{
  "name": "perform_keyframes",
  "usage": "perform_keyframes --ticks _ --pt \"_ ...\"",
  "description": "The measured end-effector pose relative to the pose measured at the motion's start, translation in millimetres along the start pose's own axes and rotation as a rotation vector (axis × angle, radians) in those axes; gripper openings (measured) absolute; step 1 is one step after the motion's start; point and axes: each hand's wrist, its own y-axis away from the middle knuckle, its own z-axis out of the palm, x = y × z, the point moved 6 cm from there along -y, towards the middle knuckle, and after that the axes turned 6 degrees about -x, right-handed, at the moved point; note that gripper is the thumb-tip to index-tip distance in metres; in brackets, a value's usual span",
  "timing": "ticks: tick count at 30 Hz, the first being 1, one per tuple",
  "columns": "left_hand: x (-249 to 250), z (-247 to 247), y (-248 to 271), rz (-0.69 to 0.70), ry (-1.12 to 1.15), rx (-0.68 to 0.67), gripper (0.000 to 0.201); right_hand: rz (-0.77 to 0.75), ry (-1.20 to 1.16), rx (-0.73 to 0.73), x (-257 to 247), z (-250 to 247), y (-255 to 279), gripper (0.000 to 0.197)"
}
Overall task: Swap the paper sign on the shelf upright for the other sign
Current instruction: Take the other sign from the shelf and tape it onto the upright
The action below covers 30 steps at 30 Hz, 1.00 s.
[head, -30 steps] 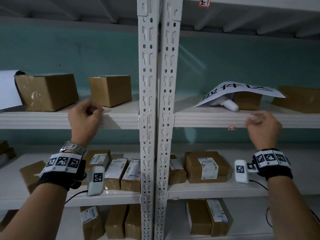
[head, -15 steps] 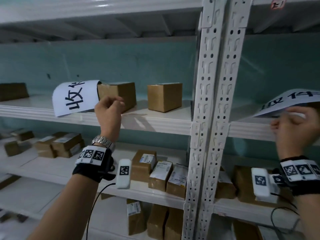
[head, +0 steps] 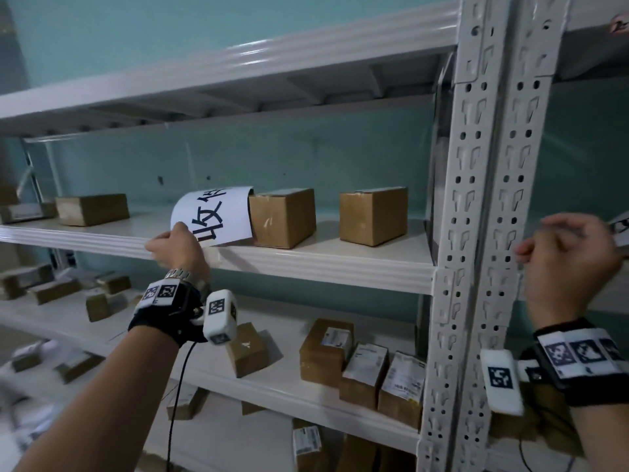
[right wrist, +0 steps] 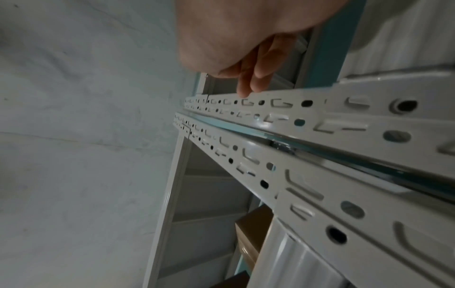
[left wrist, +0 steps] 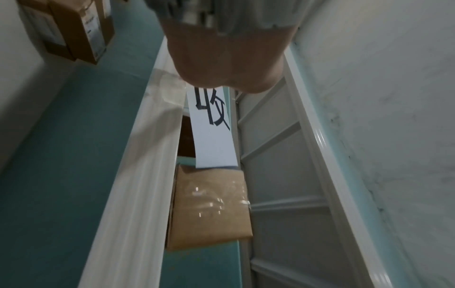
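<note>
Pinching the white paper sign [head: 218,216], black characters beginning "收", the left hand [head: 177,248] holds its lower corner; right hand [head: 568,257] curled, contents indiscernible.

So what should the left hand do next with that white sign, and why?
Probably lift the white paper sign with black characters clear of the shelf. The left hand already pinches its lower corner, and it merely leans against the brown cardboard box, so a small pull toward the person should free it.
</note>
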Motion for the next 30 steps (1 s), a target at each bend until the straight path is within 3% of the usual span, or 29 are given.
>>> perform_keyframes --ticks 2,8,12,15,17,19,23,26,30 --pt "8 0 -11 0.041 -0.095 -0.019 0.047 -0.009 0.01 -0.019 -1 1 4 0.035" --pt "15 8 -45 0.03 -0.381 -0.255 0.062 0.026 -0.034 -0.046 1 -8 3 0.033" --pt "15 -3 -65 0.037 -0.497 -0.295 0.042 0.019 -0.016 -0.048 -3 -16 3 0.036" --pt "14 -7 -76 0.056 -0.329 -0.388 0.042 0.014 0.014 -0.055 -2 -18 5 0.04" --pt "18 -1 -67 -0.047 -0.181 -0.563 0.013 0.018 0.033 -0.066 -1 -16 6 0.041" --pt "25 2 -59 -0.143 -0.049 -0.692 0.006 0.023 0.059 -0.074 0 -13 8 0.041" --pt "46 10 -43 -0.115 0.13 -0.83 0.013 0.008 0.087 -0.093 1 -5 13 0.036" --pt "66 16 -23 -0.04 0.201 -0.9 0.029 0.005 0.102 -0.128 3 5 17 0.034" --pt "89 15 -10 0.008 0.387 -0.918 0.059 0.089 0.17 -0.269 14 21 22 0.015"
